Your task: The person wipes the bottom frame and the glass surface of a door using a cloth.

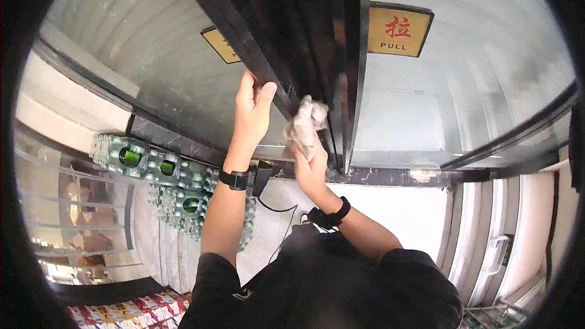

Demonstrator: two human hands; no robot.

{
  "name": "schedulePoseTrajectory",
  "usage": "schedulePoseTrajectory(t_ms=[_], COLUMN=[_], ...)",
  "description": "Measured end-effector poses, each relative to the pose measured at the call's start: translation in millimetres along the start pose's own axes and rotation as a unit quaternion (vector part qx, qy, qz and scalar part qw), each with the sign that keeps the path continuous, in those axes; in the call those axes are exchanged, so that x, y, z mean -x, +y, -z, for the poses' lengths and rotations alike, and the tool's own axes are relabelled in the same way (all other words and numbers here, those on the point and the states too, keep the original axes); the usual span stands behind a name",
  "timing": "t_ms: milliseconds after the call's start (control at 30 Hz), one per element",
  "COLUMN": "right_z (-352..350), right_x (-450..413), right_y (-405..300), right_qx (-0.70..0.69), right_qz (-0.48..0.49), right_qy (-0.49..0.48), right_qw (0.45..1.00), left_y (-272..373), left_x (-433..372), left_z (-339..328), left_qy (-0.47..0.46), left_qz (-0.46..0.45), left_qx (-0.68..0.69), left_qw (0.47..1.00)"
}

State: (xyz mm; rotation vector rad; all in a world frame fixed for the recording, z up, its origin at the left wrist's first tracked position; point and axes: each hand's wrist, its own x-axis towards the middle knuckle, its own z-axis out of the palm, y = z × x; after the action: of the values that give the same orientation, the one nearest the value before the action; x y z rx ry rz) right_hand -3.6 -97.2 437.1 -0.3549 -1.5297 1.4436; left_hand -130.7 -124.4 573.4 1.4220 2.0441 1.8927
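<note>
Before me stand glass doors with a dark metal frame (299, 32) between the panes. My left hand (252, 114) is raised at the edge of the dark frame, its fingers behind the edge and the thumb on the near side. In my right hand (311, 160) is a crumpled whitish cloth (307, 125), held against the lower part of the frame; the cloth is partly blurred. A yellow pull sign (400, 31) is on the right glass pane (411, 105). Another yellow sign (219, 45), partly hidden by the frame, is on the left glass pane (183, 82).
Shrink-wrapped packs of green bottles (178, 178) are stacked at the lower left. A black cable (279, 210) runs down beside my arms. Coloured cartons (137, 313) lie at the bottom left. A dark stone sill (393, 176) runs below the glass.
</note>
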Motion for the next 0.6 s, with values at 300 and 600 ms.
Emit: schedulePoseTrajectory(t_ms=[300,600], right_z=[-24,5], right_x=[-40,54], right_y=[-7,139], right_qx=[0.107,0.189], right_qz=[0.142,-0.031], right_qy=[0.104,0.126], right_qw=[0.978,0.973], left_y=[-12,-21], left_x=[-12,-15], left_z=[14,19], left_qy=[-0.048,-0.061], left_qz=[-0.001,-0.007], left_qx=[-0.004,-0.006], left_qw=[0.999,0.998])
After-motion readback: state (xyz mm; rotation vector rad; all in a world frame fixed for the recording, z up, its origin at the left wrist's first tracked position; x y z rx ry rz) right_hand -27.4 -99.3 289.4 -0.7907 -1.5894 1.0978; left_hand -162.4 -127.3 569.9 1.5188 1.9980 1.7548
